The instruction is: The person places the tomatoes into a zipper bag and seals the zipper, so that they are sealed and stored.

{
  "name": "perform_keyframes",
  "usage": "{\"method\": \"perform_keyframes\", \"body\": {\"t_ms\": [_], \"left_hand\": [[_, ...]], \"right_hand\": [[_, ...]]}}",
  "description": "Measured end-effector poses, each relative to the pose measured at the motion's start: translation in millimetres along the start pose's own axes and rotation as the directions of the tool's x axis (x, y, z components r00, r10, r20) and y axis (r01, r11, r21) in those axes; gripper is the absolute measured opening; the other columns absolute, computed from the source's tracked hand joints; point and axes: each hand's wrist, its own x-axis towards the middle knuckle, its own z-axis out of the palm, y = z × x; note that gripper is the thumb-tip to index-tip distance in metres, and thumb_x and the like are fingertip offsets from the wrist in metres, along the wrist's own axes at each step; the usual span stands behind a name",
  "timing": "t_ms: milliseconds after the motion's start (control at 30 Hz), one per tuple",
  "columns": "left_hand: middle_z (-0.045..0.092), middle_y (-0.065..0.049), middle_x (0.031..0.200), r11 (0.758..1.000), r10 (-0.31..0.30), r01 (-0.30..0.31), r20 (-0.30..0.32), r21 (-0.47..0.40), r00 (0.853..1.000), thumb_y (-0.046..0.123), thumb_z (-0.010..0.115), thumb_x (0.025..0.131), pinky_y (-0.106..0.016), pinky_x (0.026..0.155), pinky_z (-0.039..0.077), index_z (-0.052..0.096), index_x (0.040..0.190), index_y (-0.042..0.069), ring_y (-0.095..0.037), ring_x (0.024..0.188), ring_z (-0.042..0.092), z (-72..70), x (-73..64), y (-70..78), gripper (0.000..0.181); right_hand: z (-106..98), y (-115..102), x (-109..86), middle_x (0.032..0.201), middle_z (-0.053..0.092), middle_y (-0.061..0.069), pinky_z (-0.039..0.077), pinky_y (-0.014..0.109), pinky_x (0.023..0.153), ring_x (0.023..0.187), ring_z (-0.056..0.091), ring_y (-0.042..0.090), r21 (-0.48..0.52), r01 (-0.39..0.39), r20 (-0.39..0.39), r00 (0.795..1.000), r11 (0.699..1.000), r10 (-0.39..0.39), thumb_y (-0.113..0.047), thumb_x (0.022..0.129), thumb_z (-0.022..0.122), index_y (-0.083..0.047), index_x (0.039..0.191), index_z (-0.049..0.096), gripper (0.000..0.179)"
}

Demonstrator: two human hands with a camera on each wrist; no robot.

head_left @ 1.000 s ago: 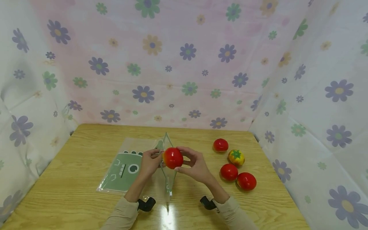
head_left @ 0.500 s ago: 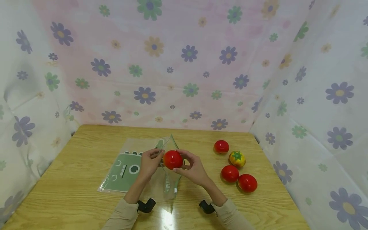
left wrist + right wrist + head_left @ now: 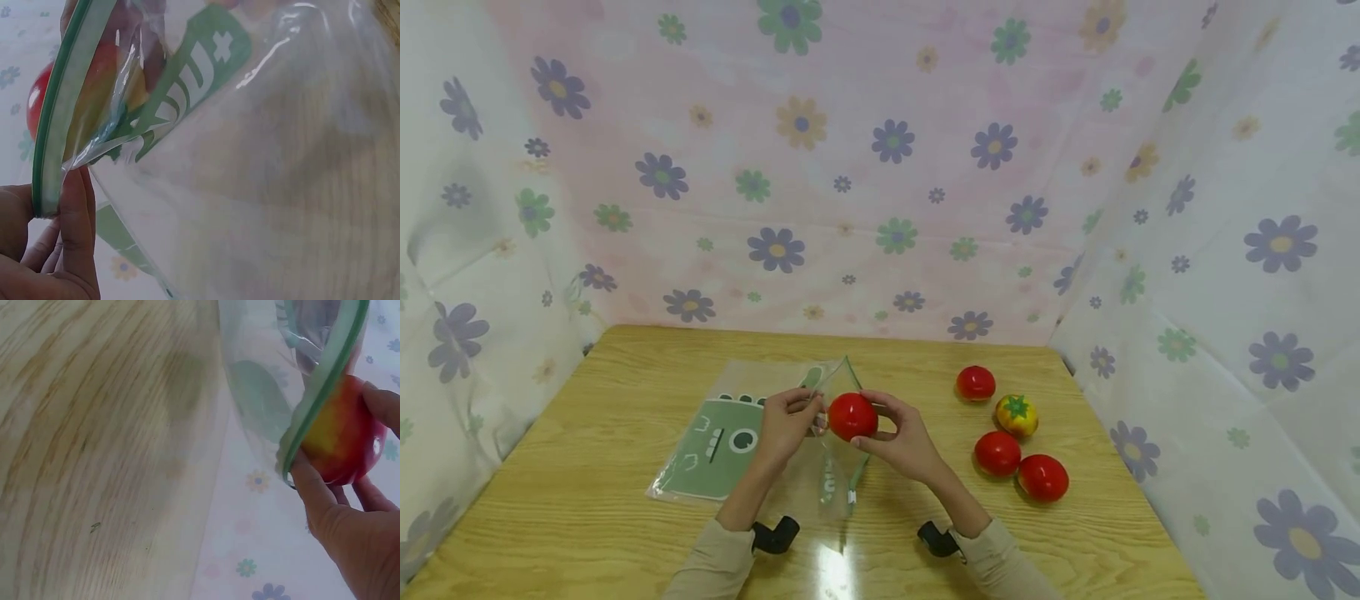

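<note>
A clear zip bag [image 3: 700, 467] with a green monster print lies partly on the table, its green-edged mouth raised and spread. My left hand [image 3: 784, 429] pinches one side of that mouth between thumb and fingers. In my right hand [image 3: 906, 437] is a glossy red toy fruit [image 3: 852, 417], gripped between thumb and fingertips right at the bag's mouth. The right wrist view shows the fruit's yellow end [image 3: 325, 434] facing the bag, with a right fingertip against the green zip strip [image 3: 325, 381]. Through the plastic, the left wrist view shows part of the fruit [image 3: 40, 103].
Right of the hands lie several similar toy fruits: a red one [image 3: 976, 383] at the back, one with its yellow end and green leaves up [image 3: 1017, 415], and two red ones [image 3: 997, 454] in front. Flowered cloth [image 3: 880, 208] walls the wooden table [image 3: 572, 467] at back and sides.
The bag's mouth has spread wider around the fruit, its far green edge shifting right behind the right hand. The fruit has dipped slightly. Both hands keep their holds.
</note>
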Motion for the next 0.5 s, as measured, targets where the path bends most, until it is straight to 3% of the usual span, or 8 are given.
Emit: {"method": "perform_keyframes", "body": {"t_ms": [200,500], "left_hand": [[0.074,-0.017,0.087,1.000,-0.002,0.002,-0.004,0.020,1.000,0.002,0.063,0.099,-0.024,0.059,0.061,0.066,0.114,-0.013,-0.009,0.061,0.067,-2.0,2.0,-0.1,0.021],[0.075,-0.020,0.090,1.000,-0.002,0.003,-0.015,0.015,1.000,0.003,0.064,0.100,-0.023,0.058,0.060,0.065,0.116,-0.014,-0.008,0.062,0.067,-2.6,3.0,3.4,0.024]], "right_hand": [[-0.9,1.0,0.9,0.146,0.055,0.015,0.060,0.035,0.090,0.128,0.057,0.039,-0.050,-0.060,-0.004,0.998,0.997,0.059,-0.001,0.086,0.080,-0.006,0.145,0.054,0.064],[-0.8,4.4,1.6,0.146,0.054,0.018,0.058,0.040,0.095,0.127,0.056,0.040,-0.097,-0.069,0.019,0.997,0.993,0.071,0.000,0.086,0.080,-0.001,0.145,0.052,0.066]]}}
